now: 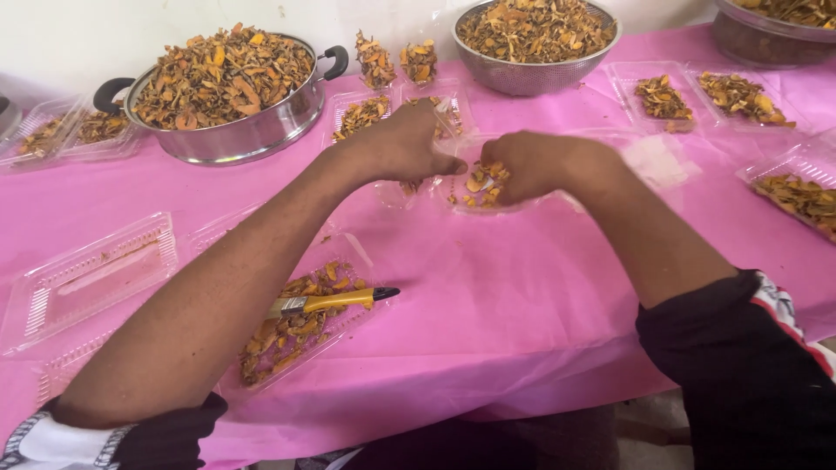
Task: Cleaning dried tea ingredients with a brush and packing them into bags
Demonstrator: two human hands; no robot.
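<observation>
Head view: left hand (409, 144) and right hand (527, 165) both pinch a clear plastic tray (475, 187) holding dried orange pieces. Pot (226, 130) and colander (531, 74) behind, heaped alike; bare pink tablecloth (505, 296) in front.

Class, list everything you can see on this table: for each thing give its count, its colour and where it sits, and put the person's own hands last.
tablecloth: one, pink, covers the table.
pot with black handles: one, steel, far left, heaped with orange-brown dried pieces.
mesh bowl: one, steel, far centre, full of the same pieces.
second bowl: one, dark metal, far right corner, partly cut off.
clear plastic trays: many, see-through, spread over the table; some filled, some nearly bare.
brush: one, yellow handle with black tip, lying across the near filled tray.
small tray: one, clear, centre, part filled.
left hand: at the small tray's left edge.
right hand: over the small tray, among the pieces.
</observation>
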